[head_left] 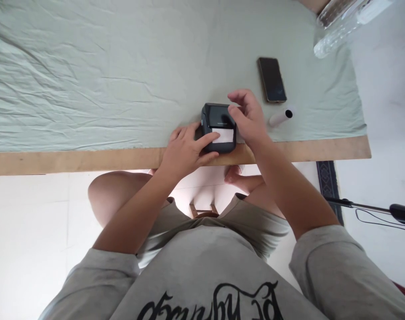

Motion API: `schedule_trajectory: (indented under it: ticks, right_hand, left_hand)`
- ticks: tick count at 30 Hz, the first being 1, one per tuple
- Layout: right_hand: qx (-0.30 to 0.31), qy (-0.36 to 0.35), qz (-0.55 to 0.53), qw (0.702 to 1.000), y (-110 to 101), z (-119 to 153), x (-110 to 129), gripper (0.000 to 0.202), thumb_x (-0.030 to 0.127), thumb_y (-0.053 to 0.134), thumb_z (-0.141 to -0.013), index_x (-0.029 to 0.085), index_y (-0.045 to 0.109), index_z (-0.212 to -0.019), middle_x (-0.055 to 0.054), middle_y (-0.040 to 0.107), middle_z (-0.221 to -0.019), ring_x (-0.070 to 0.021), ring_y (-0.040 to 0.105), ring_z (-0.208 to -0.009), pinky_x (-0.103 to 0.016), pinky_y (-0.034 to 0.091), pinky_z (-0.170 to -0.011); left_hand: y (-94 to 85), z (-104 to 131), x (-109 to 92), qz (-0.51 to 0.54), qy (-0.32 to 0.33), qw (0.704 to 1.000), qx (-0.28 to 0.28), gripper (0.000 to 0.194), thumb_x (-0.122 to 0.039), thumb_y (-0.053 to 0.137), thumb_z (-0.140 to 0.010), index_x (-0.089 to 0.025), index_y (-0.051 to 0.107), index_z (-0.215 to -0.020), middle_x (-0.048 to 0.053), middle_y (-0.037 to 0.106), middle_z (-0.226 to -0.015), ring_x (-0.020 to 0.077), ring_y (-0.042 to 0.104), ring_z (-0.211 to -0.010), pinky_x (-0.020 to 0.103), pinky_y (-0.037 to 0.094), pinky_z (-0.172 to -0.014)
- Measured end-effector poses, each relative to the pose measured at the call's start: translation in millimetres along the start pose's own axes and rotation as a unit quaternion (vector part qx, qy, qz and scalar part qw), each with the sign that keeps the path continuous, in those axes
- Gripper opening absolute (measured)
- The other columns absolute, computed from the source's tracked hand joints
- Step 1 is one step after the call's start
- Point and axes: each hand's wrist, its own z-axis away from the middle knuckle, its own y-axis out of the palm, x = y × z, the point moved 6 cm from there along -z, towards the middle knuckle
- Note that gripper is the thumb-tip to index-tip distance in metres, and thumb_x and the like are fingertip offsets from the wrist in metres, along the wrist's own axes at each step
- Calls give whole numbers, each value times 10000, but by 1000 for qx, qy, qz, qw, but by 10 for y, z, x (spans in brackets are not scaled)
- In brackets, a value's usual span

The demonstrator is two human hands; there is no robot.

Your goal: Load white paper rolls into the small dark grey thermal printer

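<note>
A small black portable printer [218,116] lies at the front edge of the table, with a white paper strip [226,136] showing across its top. My left hand [185,149] steadies it from the left, one finger resting on the strip and another digit along the front edge. Over the printer's upper right corner is my right hand [247,115], its thumb and forefinger apart with nothing visible between them. Whether this hand touches the casing I cannot tell. To its right lies a white paper roll [278,118] with a dark core.
A dark smartphone [272,80] lies beyond the roll. Clear plastic bottles [335,40] lie at the far right corner. Pale green cloth [138,71] covers the table, whose wooden edge [72,161] is bare. A thin black-and-metal rod [365,206] extends in from the right.
</note>
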Motion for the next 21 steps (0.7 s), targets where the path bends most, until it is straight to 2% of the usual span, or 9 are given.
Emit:
schedule_trajectory:
  ticks: [3, 7, 9, 14, 21]
  right_hand:
    - [51, 12, -33, 998, 64, 30, -85, 397, 584, 595, -920, 281, 603, -1176, -56, 701, -1248, -238, 669, -1168, -488, 546, -1061]
    - [105, 32, -91, 990, 69, 50, -151, 501, 652, 666, -863, 287, 617, -1203, -53, 712, -1219, -241, 680, -1123, -467, 584, -1007]
    - [129, 31, -103, 986, 60, 46, -140, 540, 653, 720, -819, 300, 614, -1213, -44, 711, -1210, -245, 685, -1097, -463, 604, -967]
    - [166, 36, -116, 979, 73, 48, -100, 509, 572, 730, -834, 295, 603, -1241, -34, 700, -1206, -234, 680, -1054, -468, 600, -964]
    - [155, 7, -105, 982, 70, 77, -32, 493, 560, 703, -857, 268, 613, -1244, -56, 675, -1294, -274, 627, -1216, -506, 507, -1104]
  left_hand:
    - [3, -1, 1, 3, -3, 1000, -1, 571, -616, 524, -1002, -337, 556, -1500, 174, 505, -1533, 364, 539, -1349, 537, 358, -1163]
    - [-1, -6, 0, 3, -20, 1000, -1, 781, -642, 578, -964, -286, 368, -1626, 171, 524, -1535, 365, 529, -1368, 516, 358, -1171]
    - [-6, -10, -2, 3, -28, 1000, 2, 830, -647, 588, -954, -266, 328, -1644, 169, 528, -1537, 362, 524, -1375, 507, 356, -1177]
    - [-26, -20, -2, 8, -41, 999, 2, 824, -614, 644, -927, -257, 379, -1621, 153, 547, -1526, 360, 549, -1352, 504, 364, -1176]
    - [-44, -39, 3, 26, -48, 998, -16, 766, -586, 678, -893, -264, 471, -1556, 126, 594, -1488, 353, 583, -1325, 497, 398, -1146]
